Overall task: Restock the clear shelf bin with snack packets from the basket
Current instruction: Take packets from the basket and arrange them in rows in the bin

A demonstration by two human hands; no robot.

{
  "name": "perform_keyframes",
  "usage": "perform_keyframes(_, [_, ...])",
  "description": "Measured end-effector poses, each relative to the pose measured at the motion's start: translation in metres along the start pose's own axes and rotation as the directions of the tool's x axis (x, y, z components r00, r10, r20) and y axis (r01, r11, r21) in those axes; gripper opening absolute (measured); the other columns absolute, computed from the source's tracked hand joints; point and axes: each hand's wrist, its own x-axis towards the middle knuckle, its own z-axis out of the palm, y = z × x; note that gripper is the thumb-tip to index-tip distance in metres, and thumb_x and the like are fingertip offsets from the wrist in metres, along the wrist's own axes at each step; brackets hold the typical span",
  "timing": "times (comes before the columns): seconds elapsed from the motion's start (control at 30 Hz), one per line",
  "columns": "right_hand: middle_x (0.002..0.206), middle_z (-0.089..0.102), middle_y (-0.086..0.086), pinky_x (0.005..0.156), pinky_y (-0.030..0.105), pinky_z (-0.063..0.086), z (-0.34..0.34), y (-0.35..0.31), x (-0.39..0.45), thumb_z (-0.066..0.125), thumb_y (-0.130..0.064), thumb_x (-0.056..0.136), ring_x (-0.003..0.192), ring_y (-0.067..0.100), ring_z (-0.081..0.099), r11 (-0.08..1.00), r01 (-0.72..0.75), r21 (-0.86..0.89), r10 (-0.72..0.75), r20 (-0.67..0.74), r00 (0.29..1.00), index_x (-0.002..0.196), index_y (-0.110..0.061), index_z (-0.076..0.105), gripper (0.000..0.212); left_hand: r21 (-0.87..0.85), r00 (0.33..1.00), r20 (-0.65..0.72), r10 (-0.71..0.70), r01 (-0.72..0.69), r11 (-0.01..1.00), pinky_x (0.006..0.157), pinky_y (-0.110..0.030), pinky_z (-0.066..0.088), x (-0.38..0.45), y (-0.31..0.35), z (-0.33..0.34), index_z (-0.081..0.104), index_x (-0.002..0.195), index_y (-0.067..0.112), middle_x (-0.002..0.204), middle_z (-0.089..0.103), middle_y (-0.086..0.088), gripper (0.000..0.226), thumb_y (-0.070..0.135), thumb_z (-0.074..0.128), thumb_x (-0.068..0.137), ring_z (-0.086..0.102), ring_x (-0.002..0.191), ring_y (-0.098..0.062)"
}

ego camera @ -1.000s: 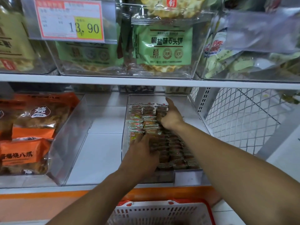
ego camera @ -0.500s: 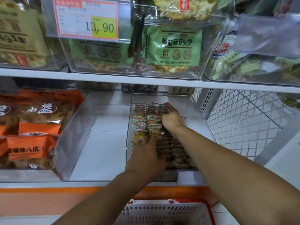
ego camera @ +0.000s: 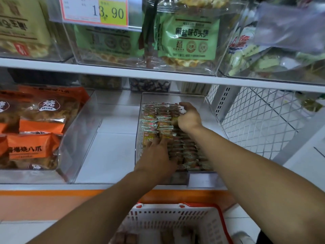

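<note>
Nearest, at six o'clock, the white basket (ego camera: 175,222) with its red rim is cut off by the lower edge; a few brownish packets lie at its bottom, too blurred to read. Both forearms cross above it and reach up toward twelve o'clock into the clear shelf bin (ego camera: 209,110), which sits on the lower shelf (ego camera: 109,152). A blank label holder (ego camera: 202,179) is clipped to the bin's front edge at its five o'clock corner.

The left hand (ego camera: 157,158) lies palm down on the near part of the snack packets (ego camera: 159,120), its fingers fairly straight and spread a little, the tips touching packets just past the middle of the left rows. This hand and wrist hide the packets beneath them. The right hand (ego camera: 189,117) is farther in, at the one o'clock side of the rows; its fingers are curled down over the tops of the rear right-hand packets, though whether they actually pinch one cannot be told. The right forearm covers the bin's right-hand row along most of its length.

At nine o'clock a second clear bin holds orange bags (ego camera: 35,131), cut off at the left edge. Farthest, on the upper shelf, stand bins of green packets (ego camera: 188,39) and a price tag (ego camera: 95,10) reading 13.90, its top cropped. White wire mesh (ego camera: 263,120) fills three o'clock.
</note>
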Motion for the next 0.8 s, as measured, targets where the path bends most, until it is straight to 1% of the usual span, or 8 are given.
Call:
perform_keyframes(0.17, [0.118, 0.065, 0.001, 0.063, 0.019, 0.046, -0.018, 0.003, -0.036, 0.053, 0.003, 0.089, 0.09, 0.017, 0.063, 0.992, 0.052, 0.114, -0.047, -0.048, 0.998, 0.114, -0.021, 0.065, 0.037, 0.057, 1.0, 0.02, 0.005, -0.006, 0.998, 0.112, -0.048, 0.042, -0.005, 0.004, -0.002, 0.048, 0.143, 0.021, 0.143, 0.051, -0.01, 0.057, 0.038, 0.064, 0.091, 0.043, 0.132, -0.032])
perform_keyframes(0.33, [0.102, 0.07, -0.005, 0.081, 0.022, 0.052, -0.038, -0.001, -0.108, 0.052, 0.008, 0.088, 0.095, 0.009, 0.065, 0.904, 0.414, 0.107, -0.379, -0.247, 0.892, 0.095, -0.02, 0.067, 0.032, 0.158, 0.995, -0.06, 0.079, -0.069, 0.985, 0.106, -0.041, 0.043, -0.018, 0.018, -0.018, 0.06, 0.125, 0.016, 0.132, 0.06, -0.009, 0.041, 0.032, 0.064, 0.088, 0.047, 0.127, -0.03])
perform_keyframes(0.47, [0.08, 0.062, -0.001, 0.075, 0.019, 0.045, -0.041, 0.029, -0.176, 0.052, 0.009, 0.078, 0.079, 0.015, 0.06, 0.675, 0.738, 0.024, -0.7, -0.297, 0.65, 0.077, -0.013, 0.062, 0.024, 0.107, 0.937, -0.247, 0.249, -0.229, 0.968, 0.066, -0.034, 0.037, -0.057, 0.018, -0.03, 0.048, 0.084, 0.02, 0.088, 0.059, -0.006, 0.012, 0.016, 0.059, 0.082, 0.051, 0.081, -0.028])
perform_keyframes(0.53, [0.081, 0.06, 0.0, 0.075, 0.017, 0.042, -0.03, 0.067, -0.204, 0.05, 0.007, 0.077, 0.078, 0.015, 0.055, 0.699, 0.716, 0.005, -0.71, -0.122, 0.694, 0.077, -0.012, 0.059, 0.022, 0.075, 0.927, -0.195, 0.32, -0.311, 0.947, 0.055, -0.033, 0.031, -0.082, 0.006, -0.026, 0.039, 0.072, 0.025, 0.064, 0.046, 0.006, 0.021, 0.017, 0.056, 0.08, 0.043, 0.061, -0.024])
perform_keyframes(0.63, [0.097, 0.065, 0.004, 0.08, 0.032, 0.049, -0.006, 0.14, -0.231, 0.052, 0.0, 0.083, 0.092, 0.024, 0.061, 0.836, 0.508, -0.206, -0.384, 0.441, 0.811, 0.091, -0.015, 0.067, 0.022, 0.059, 0.954, 0.058, 0.294, -0.297, 0.953, 0.048, -0.029, 0.025, -0.119, -0.026, 0.002, 0.033, 0.062, 0.028, 0.054, 0.038, 0.011, 0.037, 0.017, 0.062, 0.082, 0.039, 0.053, -0.016])
perform_keyframes(0.7, [0.12, 0.067, 0.006, 0.096, 0.035, 0.047, 0.009, 0.194, -0.246, 0.056, -0.005, 0.088, 0.114, 0.028, 0.061, 0.787, 0.435, -0.437, -0.024, 0.683, 0.73, 0.109, -0.019, 0.071, 0.029, 0.132, 0.92, 0.344, 0.189, -0.246, 0.96, 0.053, -0.028, 0.035, -0.142, -0.055, 0.033, 0.045, 0.068, 0.027, 0.067, 0.053, 0.01, 0.027, 0.022, 0.065, 0.085, 0.054, 0.067, -0.019])
perform_keyframes(0.77, [0.133, 0.061, 0.007, 0.104, 0.034, 0.042, 0.016, 0.241, -0.264, 0.058, -0.003, 0.089, 0.128, 0.026, 0.055, 0.706, 0.434, -0.56, 0.219, 0.755, 0.618, 0.126, -0.019, 0.065, 0.041, 0.274, 0.799, 0.601, 0.016, -0.225, 0.935, 0.078, -0.033, 0.048, -0.162, -0.09, 0.071, 0.06, 0.095, 0.026, 0.101, 0.066, 0.002, 0.008, 0.031, 0.065, 0.091, 0.062, 0.098, -0.023])
perform_keyframes(0.8, [0.135, 0.059, 0.009, 0.104, 0.035, 0.043, 0.017, 0.261, -0.274, 0.057, -0.003, 0.09, 0.129, 0.027, 0.053, 0.674, 0.444, -0.59, 0.307, 0.77, 0.559, 0.132, -0.017, 0.06, 0.044, 0.339, 0.723, 0.684, -0.1, -0.194, 0.921, 0.091, -0.035, 0.048, -0.171, -0.11, 0.089, 0.061, 0.113, 0.024, 0.117, 0.064, -0.002, 0.022, 0.034, 0.064, 0.093, 0.059, 0.11, -0.024])
